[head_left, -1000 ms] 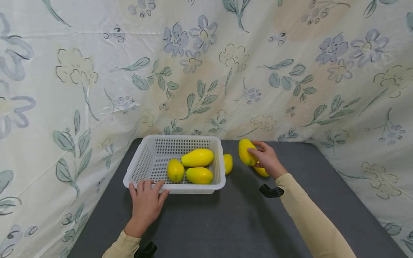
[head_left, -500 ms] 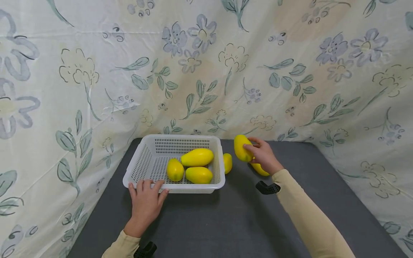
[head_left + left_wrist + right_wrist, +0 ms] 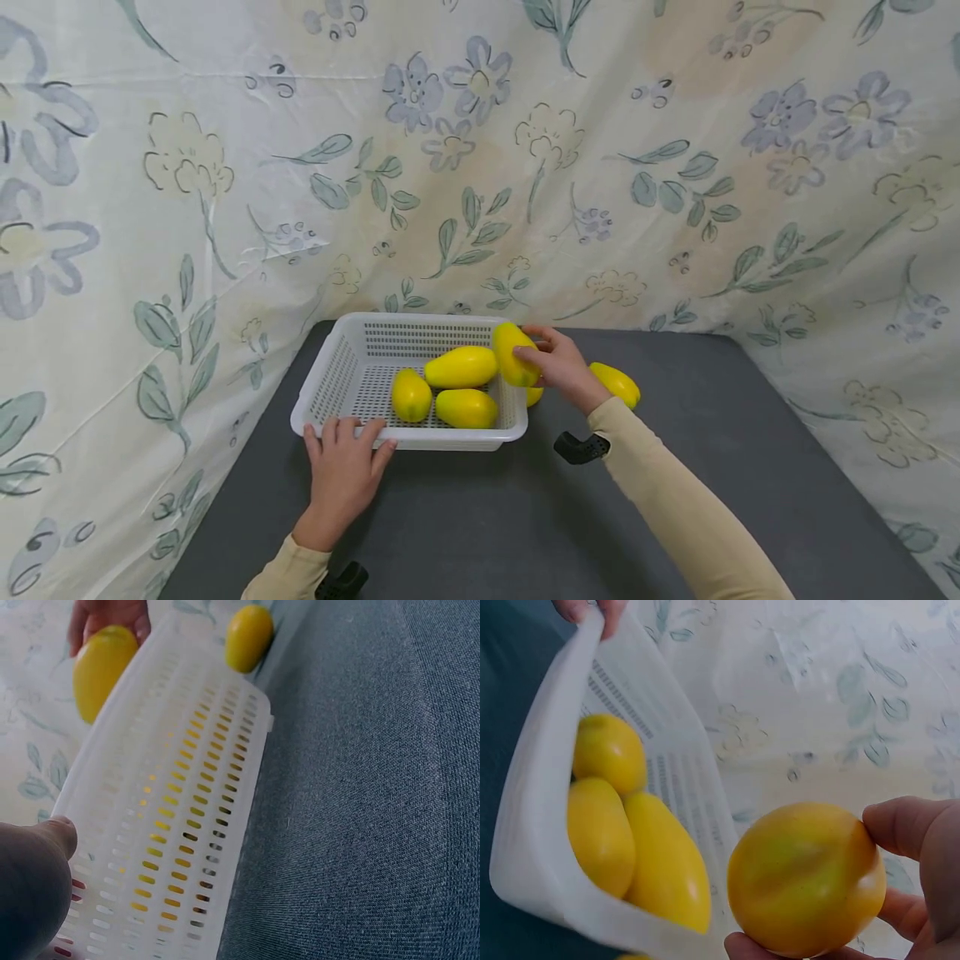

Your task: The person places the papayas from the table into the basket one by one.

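My right hand (image 3: 562, 364) grips a yellow papaya (image 3: 514, 355) above the right rim of a white slotted plastic basket (image 3: 408, 436). In the right wrist view, the thumb and fingers hold the papaya (image 3: 802, 881) from the side, its end facing the camera. Inside the basket lie a papaya (image 3: 411, 396) at the left, a long papaya (image 3: 461, 367) behind, and another papaya (image 3: 467, 408) in front. My left hand (image 3: 344, 475) holds the basket's front rim near its left corner, fingers over the edge and thumb outside.
One papaya (image 3: 250, 637) stands against the basket's right side on the dark table (image 3: 480, 517), mostly hidden by the right hand in the head view. Another papaya (image 3: 615, 384) lies farther right, behind the right wrist. A floral cloth (image 3: 480, 167) hangs behind and beside the table.
My right hand has carried its papaya left, from over the table to the basket's right rim, uncovering more of the papaya at the right. The left hand keeps its place on the rim.
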Demonstrator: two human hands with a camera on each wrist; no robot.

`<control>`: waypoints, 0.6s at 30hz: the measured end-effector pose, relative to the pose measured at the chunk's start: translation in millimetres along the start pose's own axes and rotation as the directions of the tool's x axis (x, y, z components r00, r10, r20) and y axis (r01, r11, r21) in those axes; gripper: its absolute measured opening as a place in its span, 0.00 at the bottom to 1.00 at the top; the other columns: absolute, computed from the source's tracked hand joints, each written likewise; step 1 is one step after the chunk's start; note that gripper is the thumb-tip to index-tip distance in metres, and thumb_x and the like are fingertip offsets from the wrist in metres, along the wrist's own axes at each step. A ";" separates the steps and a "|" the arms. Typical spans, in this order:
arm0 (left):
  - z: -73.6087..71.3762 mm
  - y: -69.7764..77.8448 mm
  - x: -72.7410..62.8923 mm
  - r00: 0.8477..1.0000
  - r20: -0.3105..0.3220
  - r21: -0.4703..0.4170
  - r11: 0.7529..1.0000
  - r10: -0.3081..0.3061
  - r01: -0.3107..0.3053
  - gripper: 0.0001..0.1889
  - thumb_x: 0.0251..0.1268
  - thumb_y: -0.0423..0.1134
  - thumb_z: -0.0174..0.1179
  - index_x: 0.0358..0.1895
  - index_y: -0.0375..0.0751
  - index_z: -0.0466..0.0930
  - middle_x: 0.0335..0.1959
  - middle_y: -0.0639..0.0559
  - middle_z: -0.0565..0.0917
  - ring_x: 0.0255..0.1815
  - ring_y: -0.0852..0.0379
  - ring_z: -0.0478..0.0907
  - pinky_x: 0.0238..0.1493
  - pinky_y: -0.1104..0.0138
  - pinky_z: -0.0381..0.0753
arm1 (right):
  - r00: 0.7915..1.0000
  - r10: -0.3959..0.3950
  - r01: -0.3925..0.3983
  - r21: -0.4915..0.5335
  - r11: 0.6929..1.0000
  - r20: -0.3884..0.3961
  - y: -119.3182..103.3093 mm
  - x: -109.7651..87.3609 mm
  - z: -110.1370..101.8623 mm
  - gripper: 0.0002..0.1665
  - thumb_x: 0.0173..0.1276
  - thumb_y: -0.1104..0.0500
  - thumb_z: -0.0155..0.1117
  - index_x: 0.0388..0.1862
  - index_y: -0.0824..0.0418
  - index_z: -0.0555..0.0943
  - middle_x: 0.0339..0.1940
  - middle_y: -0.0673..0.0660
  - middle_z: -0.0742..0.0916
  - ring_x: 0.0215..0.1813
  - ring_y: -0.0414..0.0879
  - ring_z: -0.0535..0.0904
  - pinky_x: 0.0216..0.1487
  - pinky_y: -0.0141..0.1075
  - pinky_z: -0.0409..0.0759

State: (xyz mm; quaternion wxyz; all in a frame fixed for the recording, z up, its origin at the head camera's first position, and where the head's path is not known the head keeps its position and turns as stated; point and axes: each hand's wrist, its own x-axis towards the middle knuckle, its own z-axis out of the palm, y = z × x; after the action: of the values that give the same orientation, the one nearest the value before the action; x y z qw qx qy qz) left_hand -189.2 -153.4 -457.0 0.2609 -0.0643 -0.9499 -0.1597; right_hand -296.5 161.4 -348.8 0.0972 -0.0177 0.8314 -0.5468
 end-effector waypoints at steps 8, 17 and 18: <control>1.5 0.1 0.5 1.000 0.002 -0.014 1.000 -0.004 0.004 0.17 0.65 0.46 0.69 0.52 0.42 0.84 0.49 0.33 0.79 0.58 0.31 0.68 0.67 0.25 0.49 | 0.999 0.021 -0.020 -0.011 1.000 0.030 -2.6 -0.3 13.0 0.35 0.75 0.49 0.62 0.77 0.51 0.66 0.72 0.64 0.75 0.62 0.59 0.80 0.57 0.49 0.85; 0.5 0.0 0.5 1.000 -0.002 -0.013 1.000 -0.005 0.005 0.17 0.64 0.46 0.69 0.51 0.42 0.84 0.49 0.32 0.79 0.58 0.31 0.68 0.67 0.25 0.49 | 0.999 0.007 -0.006 -0.008 1.000 0.039 -0.4 1.1 14.6 0.36 0.76 0.49 0.62 0.78 0.56 0.64 0.72 0.67 0.75 0.66 0.63 0.78 0.56 0.51 0.86; 0.3 -0.1 0.4 1.000 0.000 -0.013 1.000 -0.006 0.006 0.17 0.64 0.46 0.69 0.52 0.42 0.84 0.49 0.32 0.79 0.58 0.31 0.68 0.67 0.25 0.49 | 0.999 0.009 -0.008 -0.004 1.000 0.039 -0.1 0.9 14.7 0.37 0.76 0.50 0.62 0.79 0.56 0.64 0.72 0.67 0.75 0.67 0.63 0.77 0.56 0.51 0.86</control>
State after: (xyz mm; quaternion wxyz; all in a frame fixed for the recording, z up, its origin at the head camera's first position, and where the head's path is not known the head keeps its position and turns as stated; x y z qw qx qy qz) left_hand -189.7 -153.4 -457.1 0.2601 -0.0633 -0.9490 -0.1665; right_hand -294.8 147.9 -354.4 0.1158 -0.0251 0.8305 -0.5443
